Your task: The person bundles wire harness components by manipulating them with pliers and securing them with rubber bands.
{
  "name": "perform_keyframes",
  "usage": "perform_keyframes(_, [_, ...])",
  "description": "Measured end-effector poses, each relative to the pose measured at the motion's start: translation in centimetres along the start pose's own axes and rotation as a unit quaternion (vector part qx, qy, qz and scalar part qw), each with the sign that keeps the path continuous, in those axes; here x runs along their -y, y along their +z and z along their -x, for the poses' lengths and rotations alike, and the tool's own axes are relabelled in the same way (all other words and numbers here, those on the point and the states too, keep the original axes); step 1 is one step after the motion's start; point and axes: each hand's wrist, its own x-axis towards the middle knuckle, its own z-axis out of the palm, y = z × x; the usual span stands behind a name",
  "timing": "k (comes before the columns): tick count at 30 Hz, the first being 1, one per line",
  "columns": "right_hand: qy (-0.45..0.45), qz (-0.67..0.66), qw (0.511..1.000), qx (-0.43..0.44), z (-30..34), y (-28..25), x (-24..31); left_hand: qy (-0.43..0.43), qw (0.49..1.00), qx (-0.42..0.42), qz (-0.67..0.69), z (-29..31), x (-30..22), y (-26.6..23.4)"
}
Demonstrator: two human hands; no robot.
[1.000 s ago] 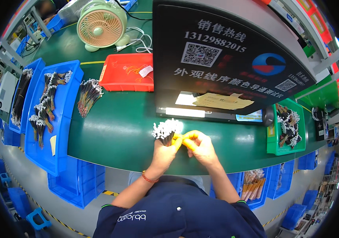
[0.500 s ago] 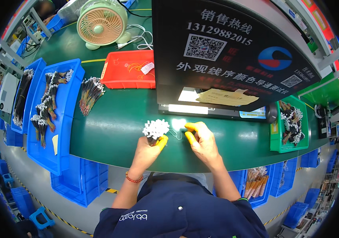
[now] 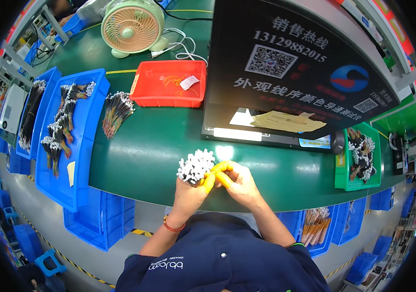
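Observation:
A bundle of dark wires with white connectors [image 3: 196,166] stands upright in my left hand [image 3: 191,196], whose fingers wrap round it below the white ends. My right hand [image 3: 239,186] touches the left at the bundle's right side, with thumb and fingertips pinched together. What those fingertips hold, if anything, is too small and hidden to make out. Yellow finger covers show on both hands. The hands are above the front part of the green table [image 3: 154,165], in front of a black machine with a lit slot [image 3: 286,63].
Left on the table, a loose wire bundle [image 3: 118,114] lies beside a blue tray [image 3: 79,192] of bundles. Behind are a red tray [image 3: 169,101] and a fan [image 3: 132,31]. At the right stands a green tray [image 3: 342,170] with more wires.
My right hand has moved left to meet my left hand at the bundle. A thin pale loop beside the bundle is no longer visible. The view has shifted slightly.

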Motion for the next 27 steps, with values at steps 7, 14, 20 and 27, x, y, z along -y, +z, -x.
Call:
perform_keyframes(7, [-0.036,0.062,0.997,-0.039,0.8,0.6,0.3,0.008,0.999,0.049,-0.021,-0.1,0.0,-1.0])
perform_keyframes(14, [-0.19,-0.177,0.965,-0.046,2.3,2.1,2.6,0.074,0.994,-0.066,-0.048,-0.2,0.3,-0.3])
perform_keyframes(20, [-0.116,-0.143,0.948,0.26,5.6,1.2,5.7,0.082,0.988,-0.127,-0.014,-0.2,-1.9,-2.8])
perform_keyframes(27, [0.09,-0.042,0.982,0.159,4.6,-0.9,0.8,0.144,0.906,0.266,-0.297,2.1,-4.7,-1.1])
